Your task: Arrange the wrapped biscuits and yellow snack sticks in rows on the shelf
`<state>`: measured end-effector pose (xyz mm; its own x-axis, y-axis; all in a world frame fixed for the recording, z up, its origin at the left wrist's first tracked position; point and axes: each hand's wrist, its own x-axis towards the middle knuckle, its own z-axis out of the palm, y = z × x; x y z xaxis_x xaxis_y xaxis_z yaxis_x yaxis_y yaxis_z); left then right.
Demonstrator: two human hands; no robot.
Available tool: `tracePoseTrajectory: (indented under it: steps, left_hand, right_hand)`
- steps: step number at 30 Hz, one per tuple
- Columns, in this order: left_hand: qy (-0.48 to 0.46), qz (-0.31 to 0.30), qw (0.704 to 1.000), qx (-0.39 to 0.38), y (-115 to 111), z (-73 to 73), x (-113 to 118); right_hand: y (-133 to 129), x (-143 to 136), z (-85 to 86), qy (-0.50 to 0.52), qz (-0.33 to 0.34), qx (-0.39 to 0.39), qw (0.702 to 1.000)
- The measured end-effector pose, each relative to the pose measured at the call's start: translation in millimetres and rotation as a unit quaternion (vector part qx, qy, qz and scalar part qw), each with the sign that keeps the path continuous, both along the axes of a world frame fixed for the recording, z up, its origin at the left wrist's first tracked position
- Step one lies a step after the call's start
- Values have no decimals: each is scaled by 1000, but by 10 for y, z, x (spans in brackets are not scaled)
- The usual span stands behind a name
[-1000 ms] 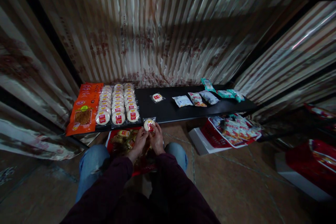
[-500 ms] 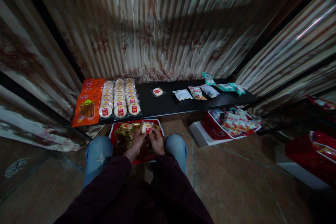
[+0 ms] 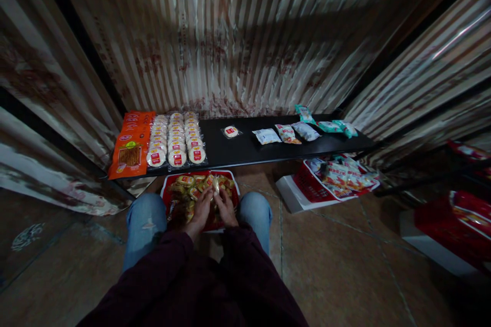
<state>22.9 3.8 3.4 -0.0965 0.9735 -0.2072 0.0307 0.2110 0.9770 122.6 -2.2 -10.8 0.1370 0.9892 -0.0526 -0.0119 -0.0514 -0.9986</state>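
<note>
Over a red basket (image 3: 165,184) between my knees, my left hand (image 3: 201,212) and my right hand (image 3: 226,208) are close together, fingers closed. At their fingertips is a round wrapped pastry (image 3: 216,184), turned nearly edge-on. Fingers partly cover it. Several gold-wrapped pastries (image 3: 185,181) lie loose in the basket below. On the black shelf (image 3: 245,150) ahead, three overlapping rows of white wrapped pastries (image 3: 177,157) with red labels run front to back. One single wrapped pastry (image 3: 230,132) lies apart, right of the rows.
An orange snack bag (image 3: 132,145) lies at the shelf's left end. White and red packets (image 3: 287,134) and green packets (image 3: 330,126) are farther right. A second red basket (image 3: 312,184) of packets stands on a white box (image 3: 290,195) below. Corrugated sheeting (image 3: 230,61) backs the shelf.
The held pastry has turned from label-side up to nearly edge-on between my hands. Both hands have come closer together. The view has shifted slightly.
</note>
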Motion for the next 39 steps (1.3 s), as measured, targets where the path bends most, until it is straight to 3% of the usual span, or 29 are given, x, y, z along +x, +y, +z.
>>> tracePoseTrajectory:
  steps: [5,11,15,21,29,33,37,39]
  left_hand:
    - [27,-17,999,1,-1,-50,-4]
    - [52,11,998,14,11,-151,-9]
    - [83,41,995,24,15,-144,-43]
    - [112,36,993,4,62,-122,-84]
    - [-9,21,999,-48,24,43,-27]
    - [-5,13,999,-50,28,10,31]
    - [52,44,995,-68,55,-37,24]
    - [37,58,995,-79,63,-27,3]
  right_hand:
    - [3,11,-2,58,-8,-37,998]
    - [54,19,-214,116,-60,-105,986]
    - [101,12,-311,151,-100,-98,979]
    - [109,12,-307,166,-94,-83,978]
    - [75,9,-179,126,-26,-69,989]
    - [95,29,-202,77,-12,-28,997]
    - [102,28,-260,68,-9,-17,997]
    - [111,19,-285,71,-12,-10,997]
